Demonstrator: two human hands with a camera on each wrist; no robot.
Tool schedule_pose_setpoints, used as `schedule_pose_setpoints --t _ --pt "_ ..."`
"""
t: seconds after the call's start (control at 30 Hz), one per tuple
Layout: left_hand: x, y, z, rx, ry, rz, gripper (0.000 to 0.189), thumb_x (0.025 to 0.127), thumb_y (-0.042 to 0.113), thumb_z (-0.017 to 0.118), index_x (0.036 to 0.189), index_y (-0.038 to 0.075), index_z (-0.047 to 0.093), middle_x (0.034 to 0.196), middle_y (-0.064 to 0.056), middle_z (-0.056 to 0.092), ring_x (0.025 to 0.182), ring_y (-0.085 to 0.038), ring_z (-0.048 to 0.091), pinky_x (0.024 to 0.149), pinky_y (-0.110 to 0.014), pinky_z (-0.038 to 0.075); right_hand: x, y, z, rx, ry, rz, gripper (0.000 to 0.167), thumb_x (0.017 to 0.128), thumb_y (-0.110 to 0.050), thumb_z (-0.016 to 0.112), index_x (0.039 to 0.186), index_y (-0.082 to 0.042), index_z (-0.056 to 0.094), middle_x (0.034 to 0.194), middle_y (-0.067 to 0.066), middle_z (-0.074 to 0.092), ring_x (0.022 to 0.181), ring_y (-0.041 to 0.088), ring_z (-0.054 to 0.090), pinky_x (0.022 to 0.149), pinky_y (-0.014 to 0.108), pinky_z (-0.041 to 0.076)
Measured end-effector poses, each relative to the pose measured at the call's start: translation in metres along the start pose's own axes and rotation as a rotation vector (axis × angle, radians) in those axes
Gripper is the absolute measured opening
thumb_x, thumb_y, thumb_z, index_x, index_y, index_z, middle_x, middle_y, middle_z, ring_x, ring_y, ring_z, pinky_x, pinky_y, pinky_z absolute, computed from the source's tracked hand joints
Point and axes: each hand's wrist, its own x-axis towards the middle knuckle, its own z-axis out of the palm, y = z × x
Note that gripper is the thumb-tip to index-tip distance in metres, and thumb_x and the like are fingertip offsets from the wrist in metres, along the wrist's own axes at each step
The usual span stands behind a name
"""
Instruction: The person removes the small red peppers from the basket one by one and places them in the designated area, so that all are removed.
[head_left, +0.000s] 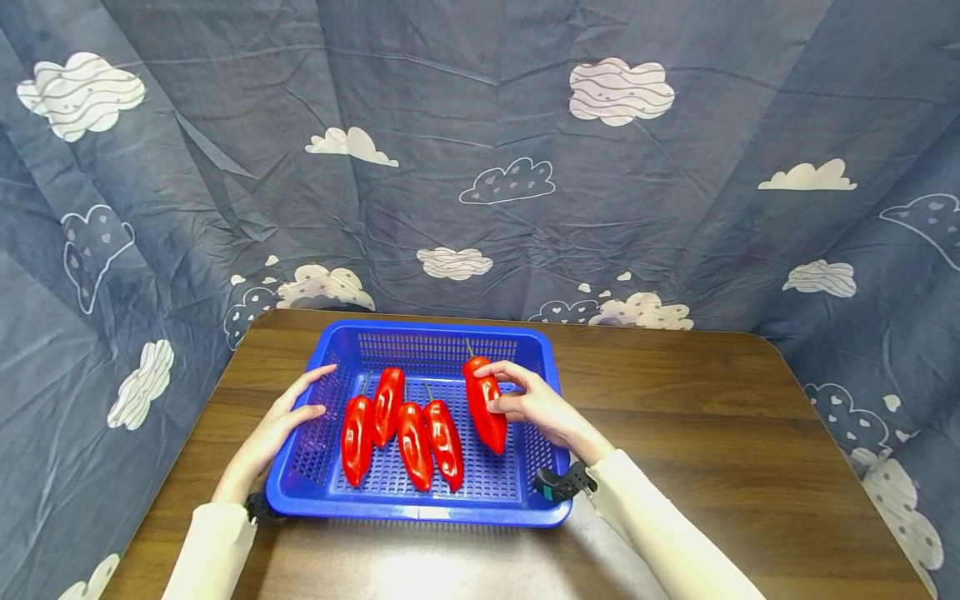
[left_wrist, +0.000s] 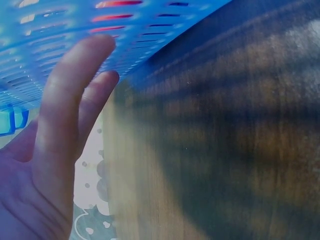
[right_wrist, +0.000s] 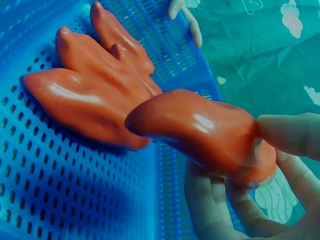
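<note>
My right hand point(head_left: 543, 408) grips a red pepper point(head_left: 483, 404) with a green stem, thumb on one side and fingers on the other. This long, glossy pepper is over the right part of a blue plastic basket point(head_left: 420, 508), its tip pointing toward me. Several more red peppers point(right_wrist: 82, 97) lie side by side in the left and middle of the basket. My left hand point(head_left: 273, 429) is at the left rim, with thumb and forefinger reaching over it. In the left wrist view, extended fingers point(left_wrist: 60, 95) of that hand lie along the outside of the slotted wall.
The basket stands on a brown wooden table point(head_left: 675, 433), whose surface extends to the right. A dark blue-grey cloth point(head_left: 420, 192) with white clouds hangs behind the table and at both sides. Black bands point(head_left: 566, 482) circle both wrists.
</note>
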Motion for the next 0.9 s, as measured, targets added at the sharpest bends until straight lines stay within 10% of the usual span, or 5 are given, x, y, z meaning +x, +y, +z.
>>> schedule_pose_setpoints --t 0.9 --pt "-0.001 0.000 0.000 -0.053 -0.006 -0.029 0.056 0.098 0.008 0.046 0.150 0.014 0.026 0.148 -0.022 0.026 0.115 -0.042 0.046 0.080 -0.046 0.051 -0.022 -0.014 -0.031 0.035 0.089 -0.070 0.048 0.085 0.006 0.057 0.131 0.005 0.043 0.129 0.025 0.041 0.096 0.027 0.061 0.081 0.039 0.052"
